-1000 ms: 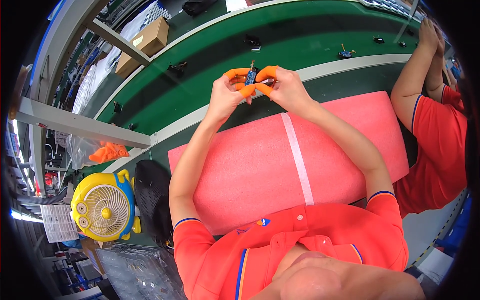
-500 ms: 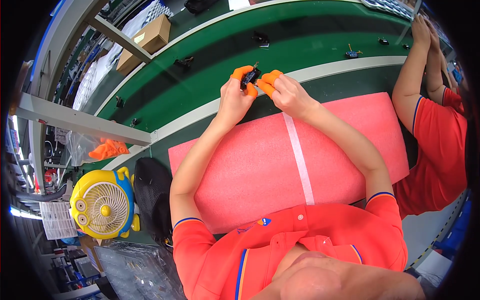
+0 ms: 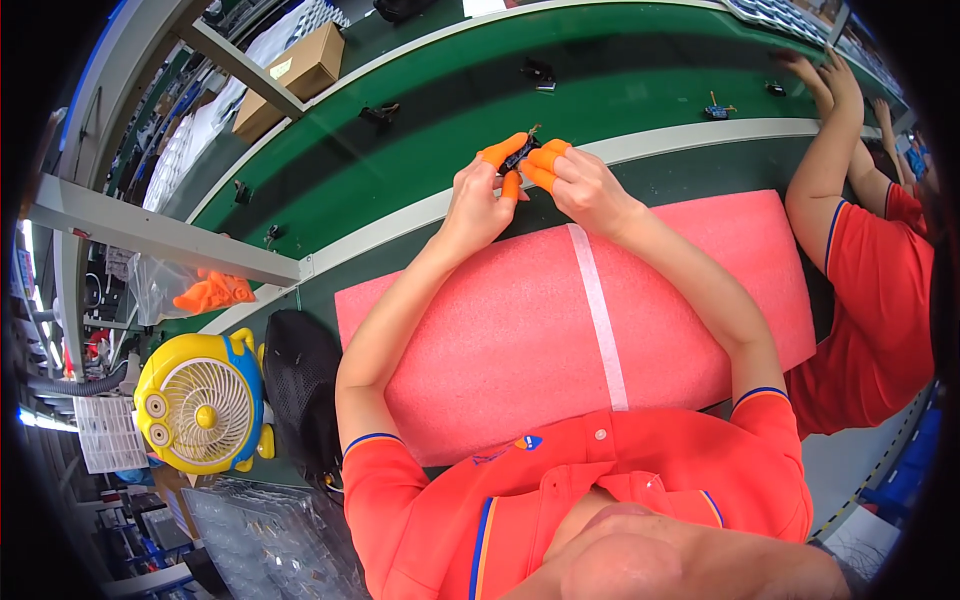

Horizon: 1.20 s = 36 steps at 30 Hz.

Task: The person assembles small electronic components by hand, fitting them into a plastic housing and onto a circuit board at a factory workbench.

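My left hand (image 3: 477, 203), with orange finger cots on its fingertips, pinches a small black electronic module (image 3: 515, 158) with a short thin wire or lead at its top. My right hand (image 3: 592, 194), also in orange finger cots, has its fingertips closed together against the module's right side. Whether those fingers grip the module itself or some tiny piece on it is hidden. Both hands are above the near rim of a green conveyor belt (image 3: 640, 85), beyond a pink foam block (image 3: 480, 340) that lies under my forearms.
Several small black modules, including one at the belt's middle (image 3: 538, 72), lie spaced along it. A co-worker's arm (image 3: 838, 130) reaches over the belt at right. A yellow fan (image 3: 207, 403), black mesh bag (image 3: 300, 390) and metal frame post (image 3: 160, 232) stand at left.
Both my hands and the module have shifted slightly right, and the module has turned a little. The co-worker's hands, together before, are now apart over the belt.
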{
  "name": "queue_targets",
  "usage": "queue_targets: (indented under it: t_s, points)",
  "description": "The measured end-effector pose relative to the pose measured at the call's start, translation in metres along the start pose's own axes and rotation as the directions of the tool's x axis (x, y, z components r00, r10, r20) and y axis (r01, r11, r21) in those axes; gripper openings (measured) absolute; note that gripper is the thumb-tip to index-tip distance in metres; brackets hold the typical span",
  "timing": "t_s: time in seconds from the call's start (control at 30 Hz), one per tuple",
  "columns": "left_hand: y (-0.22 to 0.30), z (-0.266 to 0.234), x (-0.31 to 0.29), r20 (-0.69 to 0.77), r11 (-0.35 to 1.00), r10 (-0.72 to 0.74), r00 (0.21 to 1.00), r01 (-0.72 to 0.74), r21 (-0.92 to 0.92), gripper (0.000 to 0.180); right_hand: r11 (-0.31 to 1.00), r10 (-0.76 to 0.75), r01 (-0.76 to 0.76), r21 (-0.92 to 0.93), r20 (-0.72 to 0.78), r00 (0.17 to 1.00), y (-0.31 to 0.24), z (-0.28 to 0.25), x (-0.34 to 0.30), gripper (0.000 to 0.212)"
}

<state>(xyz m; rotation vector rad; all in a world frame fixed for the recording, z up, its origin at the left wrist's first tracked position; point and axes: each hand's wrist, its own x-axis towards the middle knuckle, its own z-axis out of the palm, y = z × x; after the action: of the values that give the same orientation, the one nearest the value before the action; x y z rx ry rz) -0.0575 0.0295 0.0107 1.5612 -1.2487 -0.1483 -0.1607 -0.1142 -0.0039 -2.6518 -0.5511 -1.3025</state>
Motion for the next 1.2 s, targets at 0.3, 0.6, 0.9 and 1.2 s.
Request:
queue_targets:
  t_s: [0.3, 0.6, 0.9, 1.2]
  points:
    - [-0.003, -0.006, 0.001, 0.103, 0.96, -0.137, 0.985, 0.158, -0.231, 0.042, 0.995, 0.07, -0.071, 0.076, 0.022, 0.997, -0.001, 0.002, 0.002, 0.034]
    - [0.002, 0.004, 0.006, -0.092, 0.93, -0.144, 0.985, 0.103, -0.354, 0.044, 0.855, 0.493, -0.464, 0.233, -0.085, 0.866, -0.023, 0.004, 0.012, 0.048]
    - [0.011, -0.001, 0.002, 0.055, 0.965, -0.179, 0.982, 0.187, -0.185, 0.057, 0.778, 0.523, -0.462, 0.426, -0.032, 0.852, -0.023, 0.01, 0.006, 0.039]
    - [0.013, -0.024, 0.009, 0.246, 0.999, -0.037, 0.968, 0.042, -0.012, 0.057, 0.484, 0.667, -0.554, 0.677, 0.124, 0.735, -0.007, 0.004, 0.013, 0.031]
